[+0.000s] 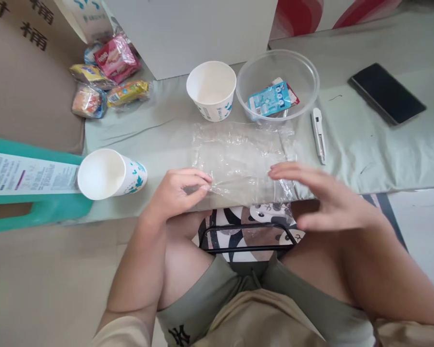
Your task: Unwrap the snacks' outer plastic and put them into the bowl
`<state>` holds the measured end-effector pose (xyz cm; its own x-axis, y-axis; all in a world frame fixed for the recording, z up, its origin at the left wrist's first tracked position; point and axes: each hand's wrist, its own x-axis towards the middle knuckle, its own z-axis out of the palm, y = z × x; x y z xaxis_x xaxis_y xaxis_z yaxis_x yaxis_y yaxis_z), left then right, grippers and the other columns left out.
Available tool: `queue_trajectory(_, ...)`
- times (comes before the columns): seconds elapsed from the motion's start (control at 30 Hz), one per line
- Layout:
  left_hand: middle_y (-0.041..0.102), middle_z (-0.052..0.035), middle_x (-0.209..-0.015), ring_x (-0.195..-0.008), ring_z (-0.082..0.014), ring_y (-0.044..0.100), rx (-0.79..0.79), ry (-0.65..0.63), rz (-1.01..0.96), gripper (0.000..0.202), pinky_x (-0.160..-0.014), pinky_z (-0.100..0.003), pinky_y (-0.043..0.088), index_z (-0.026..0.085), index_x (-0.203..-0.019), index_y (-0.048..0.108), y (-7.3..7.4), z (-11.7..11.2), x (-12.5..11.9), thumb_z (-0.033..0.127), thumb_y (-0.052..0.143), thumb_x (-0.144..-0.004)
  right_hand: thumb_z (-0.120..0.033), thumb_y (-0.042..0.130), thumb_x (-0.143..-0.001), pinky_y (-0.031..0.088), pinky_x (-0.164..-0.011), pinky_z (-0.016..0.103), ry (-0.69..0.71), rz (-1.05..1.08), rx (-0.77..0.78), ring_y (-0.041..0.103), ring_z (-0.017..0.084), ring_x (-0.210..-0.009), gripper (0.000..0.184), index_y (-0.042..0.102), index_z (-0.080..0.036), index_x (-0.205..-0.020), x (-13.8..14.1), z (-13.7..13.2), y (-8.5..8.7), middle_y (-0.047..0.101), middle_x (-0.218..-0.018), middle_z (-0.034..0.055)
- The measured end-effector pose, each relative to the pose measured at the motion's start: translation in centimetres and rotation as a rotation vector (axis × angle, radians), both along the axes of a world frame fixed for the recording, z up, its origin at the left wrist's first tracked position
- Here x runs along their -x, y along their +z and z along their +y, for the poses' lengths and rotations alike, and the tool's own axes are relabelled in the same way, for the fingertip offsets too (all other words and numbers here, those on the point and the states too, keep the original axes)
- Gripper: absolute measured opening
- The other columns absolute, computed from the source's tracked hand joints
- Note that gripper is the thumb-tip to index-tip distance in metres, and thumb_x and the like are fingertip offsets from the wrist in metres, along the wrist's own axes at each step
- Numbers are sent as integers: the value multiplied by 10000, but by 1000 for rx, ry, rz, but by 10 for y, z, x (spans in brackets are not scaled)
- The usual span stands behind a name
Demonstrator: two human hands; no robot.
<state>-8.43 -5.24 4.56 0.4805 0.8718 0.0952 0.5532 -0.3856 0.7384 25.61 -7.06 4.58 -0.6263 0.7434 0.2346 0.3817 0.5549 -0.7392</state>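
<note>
A crinkled sheet of clear plastic wrap (238, 154) lies flat on the grey-green cloth (365, 140), reaching past the near edge. My left hand (177, 190) pinches the sheet's near left edge between thumb and fingers. My right hand (318, 193) rests over the sheet's near right corner with its fingers stretched out flat, touching the plastic. Behind the sheet stand an upright white paper cup (211, 89) and a clear plastic bowl (296, 67) that holds a blue snack packet (269, 99).
A second paper cup (110, 173) lies on its side at the left, next to a teal stool (39, 207). Several snack packets (108, 77) sit at the back left. A white cutter (318, 135) and a black phone (386, 94) lie to the right.
</note>
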Motion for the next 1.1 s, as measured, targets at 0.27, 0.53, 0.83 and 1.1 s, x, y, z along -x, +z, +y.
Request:
queue_trajectory(0.27,791,-26,-800,-782,-187,747,168,284,-93,193,-735,-294,607,207,-707,721,-3,12,7,335,657,-837,-344,632,-929,474,-1087,580,-158,-59,43,617,353,-1309,135,731,-256,-957,5,3,-37,747,-1220,110)
queue_trajectory(0.53,791,-65,-1086,-1067,-211,740,198,184,-147,407,-1005,-363,569,225,-1153,683,-19,14,10,246,758,-753,-379,687,-880,552,-853,366,-773,501,340,733,200,-917,160,686,-238,-805,11,19,-46,774,-883,8)
queue_trajectory(0.83,692,25,-717,-782,-160,736,-99,444,-757,406,-887,-367,608,242,-795,612,-33,34,-8,613,775,-800,-481,589,-952,590,-732,362,-828,594,240,729,190,-764,326,698,-238,-765,26,22,-57,750,-805,33)
queue_trajectory(1.1,605,69,-550,-372,-76,509,-119,614,-612,423,-358,-205,338,243,-903,568,-37,44,-18,656,659,-888,-614,580,-953,561,-592,319,-883,617,204,650,149,-585,414,636,-247,-771,46,31,-48,654,-675,3)
